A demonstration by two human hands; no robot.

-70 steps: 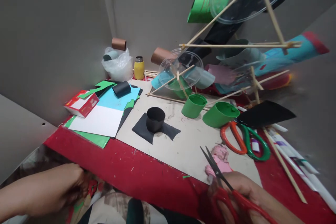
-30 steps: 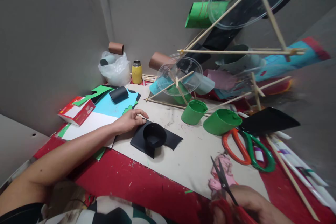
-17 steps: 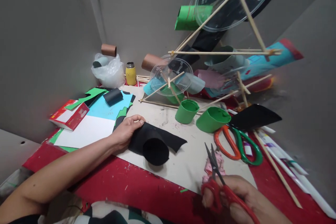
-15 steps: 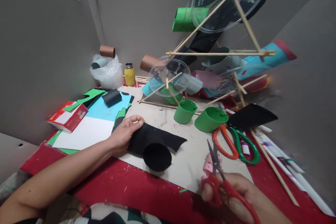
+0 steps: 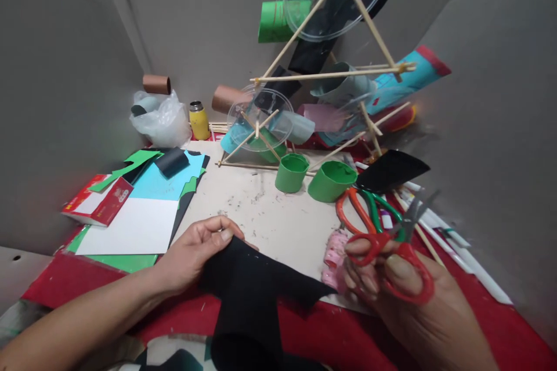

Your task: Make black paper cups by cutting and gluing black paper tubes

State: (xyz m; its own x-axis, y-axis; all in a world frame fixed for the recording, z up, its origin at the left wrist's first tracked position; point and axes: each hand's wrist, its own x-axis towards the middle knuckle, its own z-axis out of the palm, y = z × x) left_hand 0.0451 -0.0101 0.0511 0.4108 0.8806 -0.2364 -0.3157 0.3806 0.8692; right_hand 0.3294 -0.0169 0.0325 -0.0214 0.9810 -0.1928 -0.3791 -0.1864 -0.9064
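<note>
Via head feed, I am pinching corner of matte black paper (image 5: 243, 278) in left hand (image 5: 195, 249); flat strip (image 5: 300, 285) running right of grip, rounded tube (image 5: 250, 327) hanging below. Right hand (image 5: 411, 320) is gripping red-handled scissors (image 5: 409, 252), blades standing apart, blurred. Wrinkled pink lump (image 5: 334, 255) lying just left; oval green tubes (image 5: 292, 175) standing beyond both hands.

My left forearm (image 5: 87, 316) slants in from the lower left, left hand (image 5: 189, 252) pinching, thumb (image 5: 220, 240) on top; my right hand (image 5: 420, 307) gripping, fingers (image 5: 368, 279) curled.
</note>
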